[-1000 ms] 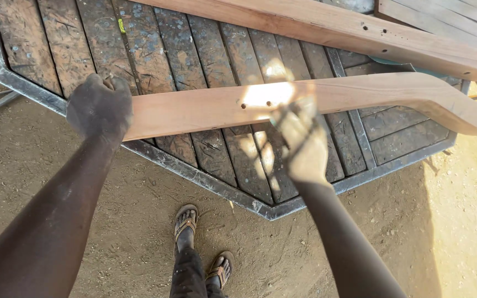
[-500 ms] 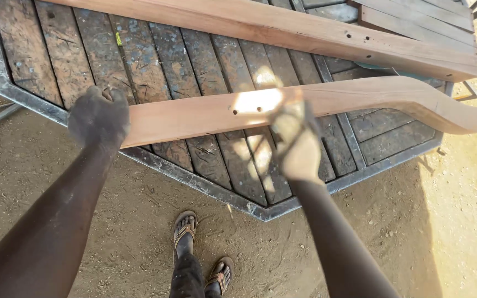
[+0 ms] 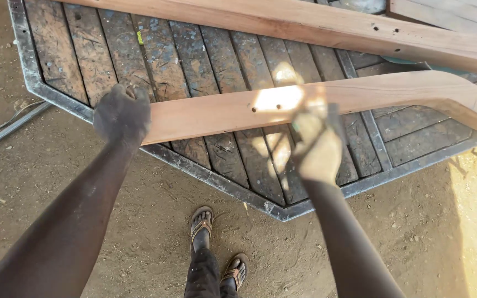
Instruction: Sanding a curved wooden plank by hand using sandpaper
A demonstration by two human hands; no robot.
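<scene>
My left hand [image 3: 121, 115] clamps the curved plank's [image 3: 327, 102] near end; right hand [image 3: 317, 144] grips its edge mid-length; plank lying across the slatted table [image 3: 205, 60]; next, I reckon, steady sanding pressure.

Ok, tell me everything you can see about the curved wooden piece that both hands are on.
The curved wooden piece is a long, pale reddish-brown board of smooth, freshly cut wood. It runs mostly straight, then bends and widens at its right end. Small drilled holes show near its middle, where a patch of sunlight falls. It lies roughly level across the slatted table. The left hand grips its left end; the right hand touches its near edge around the middle.
</scene>
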